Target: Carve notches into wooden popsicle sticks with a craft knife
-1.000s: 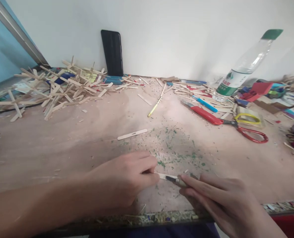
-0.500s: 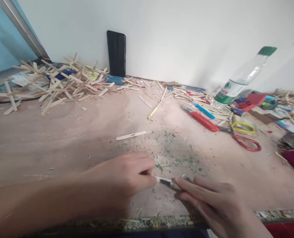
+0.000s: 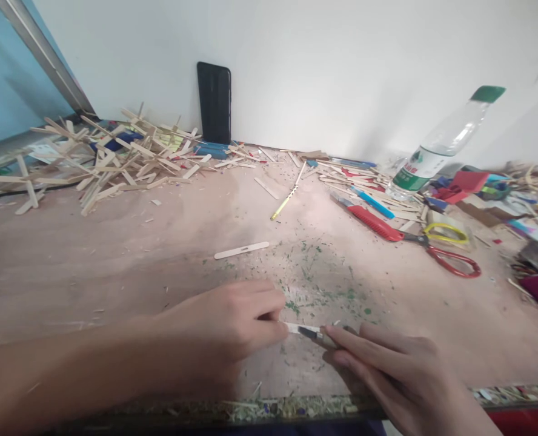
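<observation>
My left hand [image 3: 246, 315] is closed on one end of a pale wooden craft stick [image 3: 292, 327], pressing it near the tabletop. In my right hand [image 3: 387, 357] is a craft knife [image 3: 317, 336], its dark blade lying against the stick just right of my left fingertips. Most of the knife's handle is hidden by my fingers. Beyond my hands a second craft stick [image 3: 242, 250] with a small slot in its middle lies flat. Green flecks and shavings [image 3: 323, 290] are scattered around the blade.
At the back left is a tangled pile of crossed craft sticks [image 3: 128, 160] beside an upright phone [image 3: 214, 103]. On the right lie a red-handled utility knife [image 3: 373, 221], scissors [image 3: 451, 248] and a tilted water bottle [image 3: 437, 145]. A thin yellow-ended stick [image 3: 285, 203] lies mid-table.
The knife blade and my right hand have shifted slightly right along the stick, and more of the stick shows. My left hand holds about the same place. The view has moved slightly.
</observation>
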Tool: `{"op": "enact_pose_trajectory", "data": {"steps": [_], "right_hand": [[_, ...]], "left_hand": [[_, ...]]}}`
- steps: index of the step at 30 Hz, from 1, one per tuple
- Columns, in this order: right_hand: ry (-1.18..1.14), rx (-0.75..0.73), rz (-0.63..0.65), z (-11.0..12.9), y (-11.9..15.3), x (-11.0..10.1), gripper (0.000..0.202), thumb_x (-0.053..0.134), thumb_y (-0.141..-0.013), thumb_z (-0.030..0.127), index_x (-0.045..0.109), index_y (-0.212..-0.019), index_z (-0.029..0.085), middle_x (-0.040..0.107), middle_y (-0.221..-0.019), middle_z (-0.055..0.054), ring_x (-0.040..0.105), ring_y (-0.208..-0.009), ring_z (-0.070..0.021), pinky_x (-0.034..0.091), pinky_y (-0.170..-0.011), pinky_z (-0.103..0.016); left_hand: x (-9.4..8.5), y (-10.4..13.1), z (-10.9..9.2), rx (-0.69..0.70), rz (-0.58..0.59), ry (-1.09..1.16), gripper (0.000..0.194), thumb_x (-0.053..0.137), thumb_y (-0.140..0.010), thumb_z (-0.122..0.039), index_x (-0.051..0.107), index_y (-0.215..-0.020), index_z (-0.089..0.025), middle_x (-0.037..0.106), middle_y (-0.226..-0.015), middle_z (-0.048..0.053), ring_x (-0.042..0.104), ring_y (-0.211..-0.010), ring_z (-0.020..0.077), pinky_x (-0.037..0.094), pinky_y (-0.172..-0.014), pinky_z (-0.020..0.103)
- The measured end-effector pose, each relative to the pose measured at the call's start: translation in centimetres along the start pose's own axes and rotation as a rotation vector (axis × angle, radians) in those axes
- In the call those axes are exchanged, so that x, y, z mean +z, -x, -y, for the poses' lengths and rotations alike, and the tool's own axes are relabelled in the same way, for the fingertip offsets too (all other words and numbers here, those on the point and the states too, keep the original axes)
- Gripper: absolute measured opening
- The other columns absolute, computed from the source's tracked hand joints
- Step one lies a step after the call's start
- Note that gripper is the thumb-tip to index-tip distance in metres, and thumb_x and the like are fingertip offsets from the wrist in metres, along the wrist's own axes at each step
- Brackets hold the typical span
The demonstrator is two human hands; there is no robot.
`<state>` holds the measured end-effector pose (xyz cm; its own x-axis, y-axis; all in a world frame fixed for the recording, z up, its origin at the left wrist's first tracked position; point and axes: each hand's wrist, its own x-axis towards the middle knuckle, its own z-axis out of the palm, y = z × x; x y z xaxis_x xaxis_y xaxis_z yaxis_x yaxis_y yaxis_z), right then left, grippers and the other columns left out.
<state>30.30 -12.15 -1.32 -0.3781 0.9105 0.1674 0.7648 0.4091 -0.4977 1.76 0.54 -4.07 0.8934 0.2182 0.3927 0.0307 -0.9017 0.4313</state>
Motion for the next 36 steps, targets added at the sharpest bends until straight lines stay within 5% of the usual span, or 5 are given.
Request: {"op": "enact_pose_trajectory", "data": {"steps": [15, 21, 25, 29, 36], "right_hand": [[-0.017, -0.021, -0.031, 0.6, 0.0, 0.1, 0.028, 0.062, -0.117, 0.019, 0.082, -0.137, 0.02, 0.077, -0.082, 0.002, 0.074, -0.063, -0.0104, 0.05, -0.052, -0.021], [-0.033, -0.046, -0.056, 0.8, -0.6, 0.2, 0.03, 0.057, -0.12, 0.025, 0.083, -0.134, 0.022, 0.078, -0.082, 0.002, 0.076, -0.063, -0.011, 0.055, -0.055, -0.021], [-0.065, -0.024, -0.06, 1.0, -0.6, -0.2, 0.03, 0.06, -0.117, 0.022, 0.081, -0.138, 0.026, 0.079, -0.085, 0.004, 0.077, -0.067, -0.0097, 0.056, -0.057, -0.018], [-0.073, -0.04, -0.054, 1.2, -0.6, -0.3, 0.032, 0.059, -0.117, 0.02, 0.078, -0.142, 0.028, 0.079, -0.089, 0.004, 0.078, -0.07, -0.0093, 0.056, -0.06, -0.018], [-0.066, -0.053, -0.004, 1.3, -0.8, -0.3, 0.033, 0.058, -0.118, 0.022, 0.076, -0.146, 0.026, 0.079, -0.092, 0.002, 0.078, -0.072, -0.0105, 0.056, -0.06, -0.019]], "left_hand": [[-0.8, -0.1, -2.0, -0.077, 0.023, -0.071, 0.025, 0.06, -0.085, -0.002, 0.07, -0.1, -0.018, 0.063, -0.092, 0.005, 0.054, -0.083, 0.0233, 0.042, -0.075, 0.038], [-0.7, -0.2, -2.6, -0.047, 0.021, 0.217, 0.022, 0.061, -0.102, -0.008, 0.073, -0.115, -0.022, 0.072, -0.096, 0.001, 0.063, -0.09, 0.0194, 0.049, -0.085, 0.033], [-0.8, -0.4, -2.3, -0.174, -0.1, 0.084, 0.016, 0.061, -0.115, -0.026, 0.076, -0.119, -0.022, 0.076, -0.116, 0.006, 0.067, -0.105, 0.024, 0.05, -0.096, 0.039], [-0.9, -0.3, -2.2, -0.113, -0.014, -0.12, 0.044, 0.059, -0.118, -0.052, 0.068, -0.147, -0.021, 0.07, -0.147, 0.015, 0.063, -0.134, 0.0351, 0.045, -0.116, 0.053], [-1.2, -0.2, -1.6, -0.111, 0.01, -0.138, 0.044, 0.066, -0.115, -0.055, 0.073, -0.137, -0.017, 0.076, -0.139, 0.014, 0.068, -0.129, 0.0346, 0.048, -0.113, 0.052]]}}
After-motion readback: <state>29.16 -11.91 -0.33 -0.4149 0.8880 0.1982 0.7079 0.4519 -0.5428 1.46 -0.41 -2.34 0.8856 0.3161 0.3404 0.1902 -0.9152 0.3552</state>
